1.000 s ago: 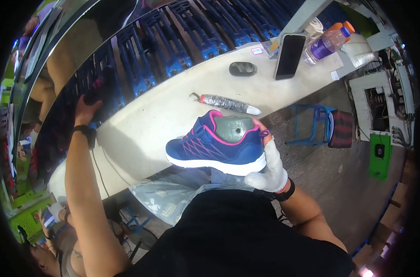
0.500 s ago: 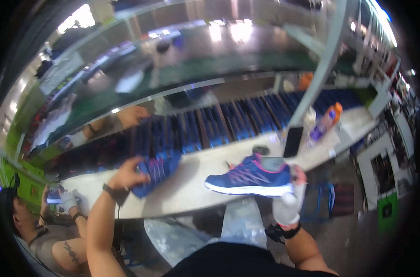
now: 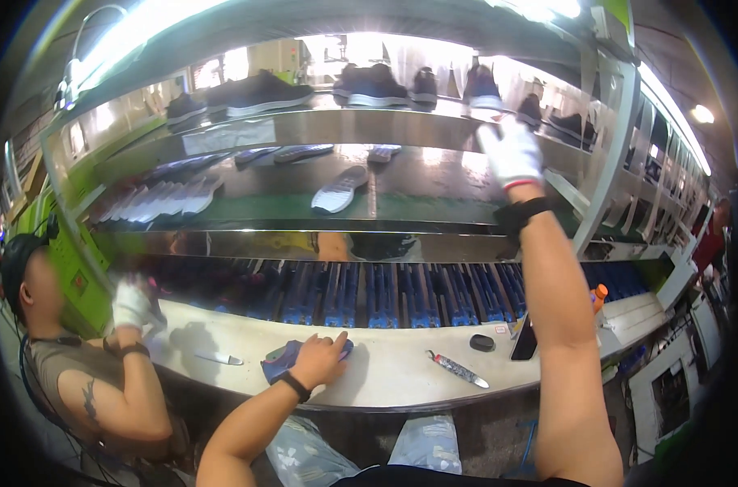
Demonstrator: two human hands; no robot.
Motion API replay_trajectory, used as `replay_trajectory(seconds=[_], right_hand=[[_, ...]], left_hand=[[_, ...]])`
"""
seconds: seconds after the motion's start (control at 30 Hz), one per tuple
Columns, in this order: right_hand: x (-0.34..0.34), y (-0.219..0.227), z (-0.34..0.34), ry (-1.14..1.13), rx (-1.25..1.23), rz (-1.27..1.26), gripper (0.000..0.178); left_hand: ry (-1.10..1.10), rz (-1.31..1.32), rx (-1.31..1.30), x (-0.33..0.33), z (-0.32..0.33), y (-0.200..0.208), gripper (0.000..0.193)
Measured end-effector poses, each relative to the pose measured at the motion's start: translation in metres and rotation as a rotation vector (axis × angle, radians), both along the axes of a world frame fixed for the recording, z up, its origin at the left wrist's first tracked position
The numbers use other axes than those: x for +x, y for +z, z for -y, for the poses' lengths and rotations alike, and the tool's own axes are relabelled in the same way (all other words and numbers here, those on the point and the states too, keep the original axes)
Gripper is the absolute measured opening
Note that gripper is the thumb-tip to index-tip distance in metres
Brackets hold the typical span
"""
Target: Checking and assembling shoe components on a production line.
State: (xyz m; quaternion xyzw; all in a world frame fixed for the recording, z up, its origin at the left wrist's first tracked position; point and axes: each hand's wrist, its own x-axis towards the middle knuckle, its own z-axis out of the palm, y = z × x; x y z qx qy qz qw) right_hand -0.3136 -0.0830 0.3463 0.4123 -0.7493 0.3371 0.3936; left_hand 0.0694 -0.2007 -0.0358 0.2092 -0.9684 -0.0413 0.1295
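Note:
My bare left hand (image 3: 322, 359) lies over a blue shoe upper (image 3: 281, 362) on the pale bench, fingers bent across its far end. Part of the upper is hidden beneath the palm. Raised high on the right, my right hand (image 3: 511, 152) wears a white glove and is blurred. Its fingertips come up to the white sole of a dark shoe (image 3: 482, 86) at the edge of the upper shelf; whether they grip it cannot be made out. More dark shoes with white soles (image 3: 270, 93) stand along that shelf.
Loose soles (image 3: 339, 191) lie on the middle level. A row of blue pieces (image 3: 377, 294) lines the bench's back. On the bench (image 3: 401, 381) are a patterned pen-like tool (image 3: 458, 369), a dark oval object (image 3: 482, 342) and a phone (image 3: 524, 341). A co-worker (image 3: 101, 373) sits at left.
My right hand has risen from the bench to the upper shelf; the blue shoe it held has left the bench. The left hand's upper now lies lower in view. My view has tilted up.

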Motion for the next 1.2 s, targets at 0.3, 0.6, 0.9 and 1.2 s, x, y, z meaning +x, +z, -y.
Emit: replay_trajectory(seconds=[0.3, 0.6, 0.9, 1.2], right_hand=[[0.093, -0.18, 0.145, 0.45, 0.553, -0.175, 0.047], [0.108, -0.144, 0.149, 0.588, 0.648, 0.184, 0.058], [0.108, -0.208, -0.034, 0.884, -0.059, -0.273, 0.03], [0.176, -0.332, -0.193, 0.868, -0.201, 1.056, 0.088]], left_hand=[[-0.222, -0.59, 0.127, 0.009, -0.053, 0.07, 0.056], [-0.4, -0.856, 0.329, -0.019, -0.132, 0.037, 0.061], [-0.16, -0.811, 0.053, 0.041, -0.136, 0.064, 0.06], [0.01, -0.79, 0.69, 0.029, -0.158, 0.045, 0.038]])
